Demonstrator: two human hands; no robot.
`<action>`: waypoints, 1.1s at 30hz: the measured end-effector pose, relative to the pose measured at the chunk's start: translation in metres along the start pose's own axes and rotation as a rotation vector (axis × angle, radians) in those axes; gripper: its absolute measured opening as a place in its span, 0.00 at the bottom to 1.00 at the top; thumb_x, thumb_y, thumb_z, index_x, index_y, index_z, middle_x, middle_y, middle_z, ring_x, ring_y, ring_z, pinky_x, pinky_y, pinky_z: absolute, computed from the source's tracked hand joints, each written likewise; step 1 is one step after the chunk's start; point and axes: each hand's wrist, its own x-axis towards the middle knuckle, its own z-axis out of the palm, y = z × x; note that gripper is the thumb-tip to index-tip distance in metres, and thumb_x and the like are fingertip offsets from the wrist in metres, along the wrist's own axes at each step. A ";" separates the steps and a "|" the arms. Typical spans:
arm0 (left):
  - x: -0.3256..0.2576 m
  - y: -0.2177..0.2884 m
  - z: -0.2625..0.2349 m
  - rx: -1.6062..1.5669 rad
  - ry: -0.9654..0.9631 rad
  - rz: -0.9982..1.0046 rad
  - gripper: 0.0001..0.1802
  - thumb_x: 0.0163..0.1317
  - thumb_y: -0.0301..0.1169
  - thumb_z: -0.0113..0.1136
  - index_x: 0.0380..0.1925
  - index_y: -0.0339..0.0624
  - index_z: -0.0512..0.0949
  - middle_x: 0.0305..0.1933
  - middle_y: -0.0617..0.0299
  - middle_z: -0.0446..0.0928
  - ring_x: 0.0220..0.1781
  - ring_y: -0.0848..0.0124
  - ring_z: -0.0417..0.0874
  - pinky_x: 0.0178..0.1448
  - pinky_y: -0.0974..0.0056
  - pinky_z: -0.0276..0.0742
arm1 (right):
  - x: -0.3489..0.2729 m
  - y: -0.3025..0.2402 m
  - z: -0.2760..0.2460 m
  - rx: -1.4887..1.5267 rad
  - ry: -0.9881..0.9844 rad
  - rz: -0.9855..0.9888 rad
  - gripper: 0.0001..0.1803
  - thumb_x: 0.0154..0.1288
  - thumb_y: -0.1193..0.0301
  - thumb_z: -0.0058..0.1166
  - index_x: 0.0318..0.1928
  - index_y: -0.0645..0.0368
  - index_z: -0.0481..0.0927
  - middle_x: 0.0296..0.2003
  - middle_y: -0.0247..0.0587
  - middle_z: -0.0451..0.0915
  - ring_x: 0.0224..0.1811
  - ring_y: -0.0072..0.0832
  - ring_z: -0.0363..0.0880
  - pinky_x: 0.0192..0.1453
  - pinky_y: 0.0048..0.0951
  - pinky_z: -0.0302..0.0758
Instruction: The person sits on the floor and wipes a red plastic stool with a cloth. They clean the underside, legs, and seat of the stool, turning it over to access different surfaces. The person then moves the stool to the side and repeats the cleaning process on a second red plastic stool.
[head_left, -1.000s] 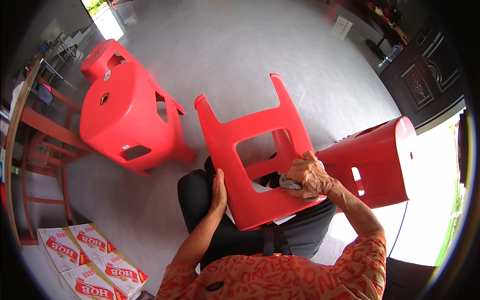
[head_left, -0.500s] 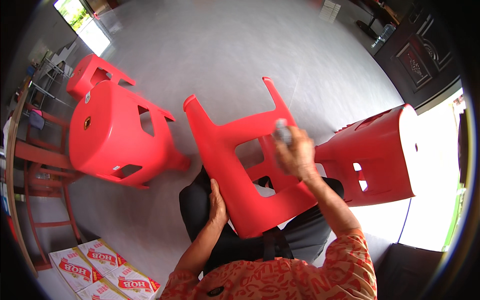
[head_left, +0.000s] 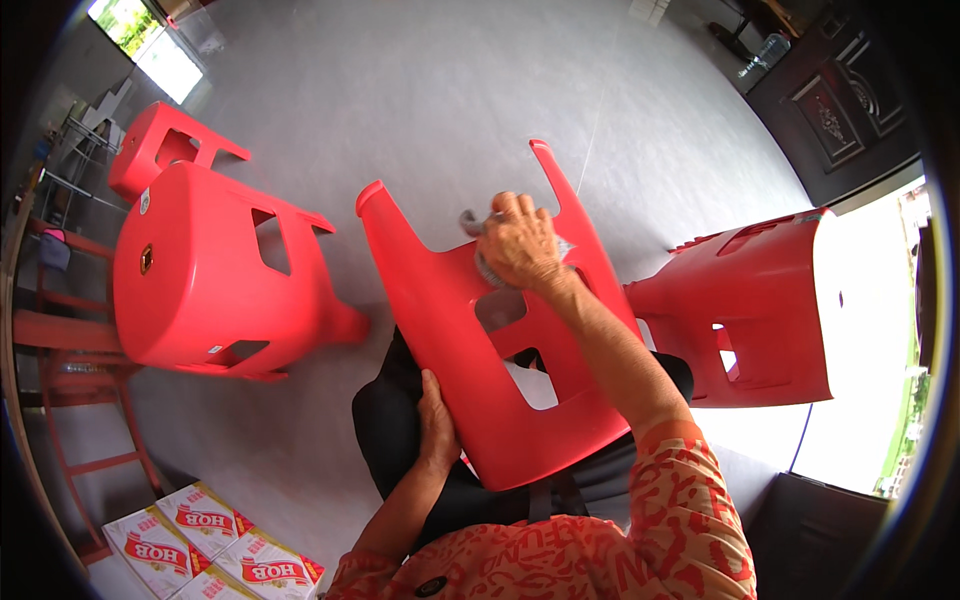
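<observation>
A red plastic stool (head_left: 455,325) lies tilted across my lap, its legs pointing away from me. My left hand (head_left: 437,420) grips the stool's left side near the seat edge, fingers partly hidden beneath it. Bunched in my right hand (head_left: 522,240) is a grey cloth (head_left: 470,222), pressed on the stool's side between two legs, above a cut-out. Most of the cloth is covered by the hand.
Two red stools, a near one (head_left: 210,270) and a farther one (head_left: 160,150), stand at the left. Another red stool (head_left: 760,310) is at the right beside a bright doorway. Printed cartons (head_left: 200,540) lie lower left, below a wooden chair (head_left: 90,400). A dark carved door (head_left: 830,110) is far right.
My right hand has moved left and away from me with the cloth, from the stool's right side to its middle. My left hand keeps its hold on the stool.
</observation>
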 end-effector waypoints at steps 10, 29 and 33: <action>0.000 -0.003 0.006 -0.036 0.019 0.055 0.39 0.72 0.60 0.27 0.58 0.38 0.72 0.51 0.58 0.77 0.50 0.69 0.79 0.52 0.65 0.76 | -0.036 0.140 -0.003 0.262 -0.001 0.640 0.14 0.64 0.60 0.46 0.44 0.52 0.78 0.45 0.50 0.79 0.51 0.45 0.77 0.50 0.50 0.73; 0.001 -0.002 0.010 -0.168 0.036 0.049 0.35 0.72 0.58 0.34 0.57 0.36 0.69 0.51 0.56 0.77 0.50 0.67 0.79 0.55 0.62 0.76 | 0.009 -0.069 -0.085 0.304 -0.871 -0.116 0.12 0.56 0.66 0.49 0.30 0.64 0.78 0.35 0.51 0.80 0.40 0.42 0.79 0.41 0.40 0.75; 0.007 -0.005 0.008 -0.267 0.091 -0.045 0.32 0.73 0.55 0.37 0.56 0.36 0.70 0.51 0.57 0.77 0.48 0.68 0.80 0.54 0.62 0.76 | 0.033 -0.080 -0.111 0.392 -0.953 -0.092 0.18 0.55 0.63 0.50 0.43 0.60 0.75 0.34 0.51 0.81 0.40 0.41 0.81 0.42 0.44 0.75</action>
